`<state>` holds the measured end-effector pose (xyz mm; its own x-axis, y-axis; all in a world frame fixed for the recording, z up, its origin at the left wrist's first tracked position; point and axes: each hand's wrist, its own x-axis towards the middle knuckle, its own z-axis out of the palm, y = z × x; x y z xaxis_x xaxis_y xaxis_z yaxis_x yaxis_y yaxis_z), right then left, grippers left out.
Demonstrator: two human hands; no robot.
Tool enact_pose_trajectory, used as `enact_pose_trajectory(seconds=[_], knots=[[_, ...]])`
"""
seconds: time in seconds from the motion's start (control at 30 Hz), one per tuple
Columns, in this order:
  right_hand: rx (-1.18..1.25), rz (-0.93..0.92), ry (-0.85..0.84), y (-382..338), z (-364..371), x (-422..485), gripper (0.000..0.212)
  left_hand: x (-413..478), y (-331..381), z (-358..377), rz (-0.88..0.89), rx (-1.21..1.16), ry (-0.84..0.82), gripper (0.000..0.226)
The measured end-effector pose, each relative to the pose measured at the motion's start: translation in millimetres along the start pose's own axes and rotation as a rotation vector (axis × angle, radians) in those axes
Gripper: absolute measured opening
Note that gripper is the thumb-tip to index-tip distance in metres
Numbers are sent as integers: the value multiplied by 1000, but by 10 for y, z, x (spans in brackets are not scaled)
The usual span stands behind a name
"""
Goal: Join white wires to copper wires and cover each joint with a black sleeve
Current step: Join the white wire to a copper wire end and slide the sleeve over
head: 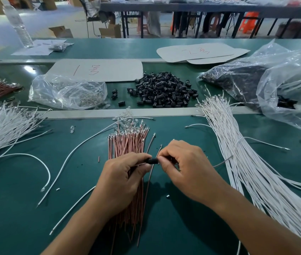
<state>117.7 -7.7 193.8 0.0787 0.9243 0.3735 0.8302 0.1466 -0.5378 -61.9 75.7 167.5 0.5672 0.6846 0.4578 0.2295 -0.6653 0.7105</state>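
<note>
1. The left hand (122,177) and right hand (186,170) meet over the green counter (17,199), just above the near end of a bundle of copper wires (127,144).
2. A black sleeve (152,160) lies crosswise between the two hands, held clear of the counter.
3. The left hand's fingers (144,157) are curled, with thumb and forefinger pinching the sleeve's left end. The right hand's fingers (164,157) pinch its right end the same way.
4. A loose copper wire (147,196) runs from the sleeve down towards the viewer, and its metal-tipped upper end stands up just behind the sleeve.
5. A thin pale wire (223,161) comes out past the right hand towards the right. Whether it enters the sleeve cannot be told.
6. A large sheaf of white wires (247,162) lies on the right of the counter, and a second sheaf (2,126) lies on the left. A single white wire (83,144) curves across the counter left of the copper bundle.
7. A heap of black sleeves (162,91) sits further back, between a clear bag of small clear parts (66,92) and a big plastic bag of dark parts (275,80).
8. Cardboard sheets (98,69) marked in red lie behind the heap, and a water bottle (19,26) stands at the far left.
</note>
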Motion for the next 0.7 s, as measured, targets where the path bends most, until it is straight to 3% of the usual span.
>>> enact_pose_trajectory(seconds=[0.3, 0.43, 0.63, 0.7], knots=[[333, 114, -6, 42, -19, 25, 8, -7, -9, -18, -60, -70, -21, 22], [466, 183, -49, 66, -15, 20, 23, -3, -11, -18, -53, -52, -32, 21], [468, 185, -39, 73, -10, 1, 43, 4, -13, -24, -46, -51, -62, 22], [446, 174, 5, 59, -8, 9, 38, 2, -20, -25, -48, -55, -64, 23]])
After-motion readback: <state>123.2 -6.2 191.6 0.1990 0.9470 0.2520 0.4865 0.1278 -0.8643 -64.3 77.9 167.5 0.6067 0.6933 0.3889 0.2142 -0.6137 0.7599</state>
